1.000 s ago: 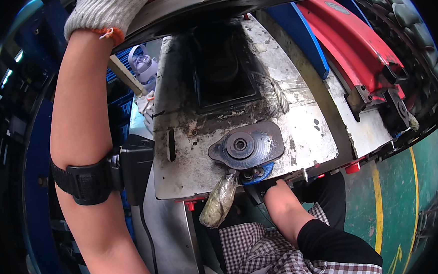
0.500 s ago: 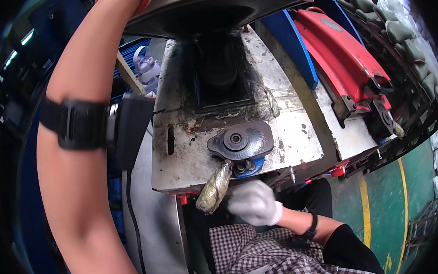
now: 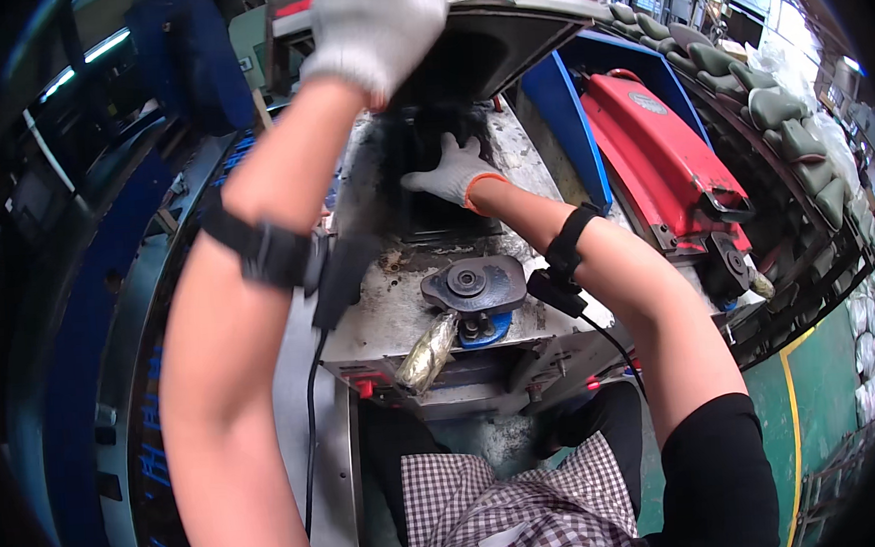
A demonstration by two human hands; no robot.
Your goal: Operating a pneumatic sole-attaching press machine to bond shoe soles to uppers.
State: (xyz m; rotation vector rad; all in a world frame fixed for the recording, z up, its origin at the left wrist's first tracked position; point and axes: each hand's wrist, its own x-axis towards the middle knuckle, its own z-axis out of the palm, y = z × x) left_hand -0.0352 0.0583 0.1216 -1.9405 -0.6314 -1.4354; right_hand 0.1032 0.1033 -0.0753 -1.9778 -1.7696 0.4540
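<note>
Head view: stained metal table [image 3: 380, 322], green floor [image 3: 767, 414]; right grip [image 3: 455, 176] spread; left grip [image 3: 380, 28], by lid [image 3: 514, 46], unclear.

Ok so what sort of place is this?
Most likely a factory workshop: there's a worn metal-topped machine with a raised lid, grey-green pieces lined up in rows at the right, and a green floor marked with a yellow line.

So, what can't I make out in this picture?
Left hand: blurred, partly cut off by the head view's top edge.
Dark recess: same view, partly covered by the right hand, its inside lost in shadow.
Raised panel: same view, part of its edge hidden behind the left hand.
</note>
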